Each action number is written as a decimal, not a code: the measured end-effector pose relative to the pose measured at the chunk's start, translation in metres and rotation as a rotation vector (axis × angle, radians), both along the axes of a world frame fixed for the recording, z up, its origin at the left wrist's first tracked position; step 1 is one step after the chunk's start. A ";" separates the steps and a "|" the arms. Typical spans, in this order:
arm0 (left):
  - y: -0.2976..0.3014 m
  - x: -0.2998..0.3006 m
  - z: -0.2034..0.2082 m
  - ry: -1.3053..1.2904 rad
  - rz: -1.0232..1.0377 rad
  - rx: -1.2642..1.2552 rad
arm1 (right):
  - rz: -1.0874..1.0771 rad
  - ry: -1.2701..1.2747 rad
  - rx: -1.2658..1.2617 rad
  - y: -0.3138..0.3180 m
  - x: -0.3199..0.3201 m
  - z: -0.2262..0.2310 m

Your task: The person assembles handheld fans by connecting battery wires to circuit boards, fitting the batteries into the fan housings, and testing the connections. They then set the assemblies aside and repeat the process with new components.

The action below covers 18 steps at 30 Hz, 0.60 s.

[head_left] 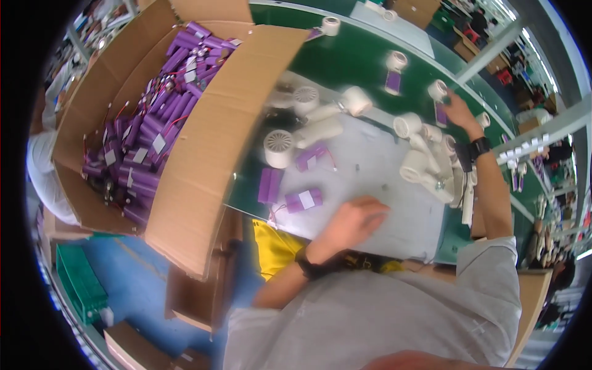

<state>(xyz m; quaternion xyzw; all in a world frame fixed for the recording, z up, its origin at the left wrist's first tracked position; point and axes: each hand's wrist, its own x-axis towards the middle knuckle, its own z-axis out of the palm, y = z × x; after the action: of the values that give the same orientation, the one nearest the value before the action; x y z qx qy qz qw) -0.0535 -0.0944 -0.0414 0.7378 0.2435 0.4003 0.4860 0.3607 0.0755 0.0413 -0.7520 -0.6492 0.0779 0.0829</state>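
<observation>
My right hand (462, 115) reaches out to the green belt at the far right. Its fingers close at the edge of a white fan head (437, 90) with a purple battery pack (440, 115) beside it. My left hand (356, 222) hovers over or rests on the grey mat (370, 179) near my body, slightly blurred, fingers loosely stretched and nothing in them. Left of it lie a wired purple battery pack (304, 200) and another purple pack (269, 185). A third pack (312, 156) lies behind them, near a white fan with a round grille (279, 148).
A large cardboard box (209, 142) full of purple battery packs (163, 123) stands at the left. White fan parts (425, 157) pile up at the mat's right. Another fan head with battery (393, 73) sits on the green belt (351, 55). A green crate (80, 283) is lower left.
</observation>
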 end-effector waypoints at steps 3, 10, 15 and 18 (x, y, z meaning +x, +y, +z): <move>0.013 0.000 0.002 0.013 -0.021 0.021 | 0.261 0.754 0.012 -0.081 -0.082 0.058; 0.025 -0.018 0.017 0.116 -0.010 0.076 | 0.257 0.718 -0.789 -0.284 -0.202 0.031; 0.033 -0.017 0.029 0.208 -0.073 0.123 | -0.225 0.621 -0.359 -0.396 -0.216 -0.111; 0.036 -0.018 0.025 0.265 -0.086 0.133 | -0.398 0.574 -0.085 -0.418 -0.234 -0.138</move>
<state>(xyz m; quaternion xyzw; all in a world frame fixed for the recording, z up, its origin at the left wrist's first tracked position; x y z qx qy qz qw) -0.0712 -0.0587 -0.0159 0.8243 0.2467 0.2937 0.4164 0.1265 -0.3428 -0.0971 -0.8140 -0.4362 0.2956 0.2443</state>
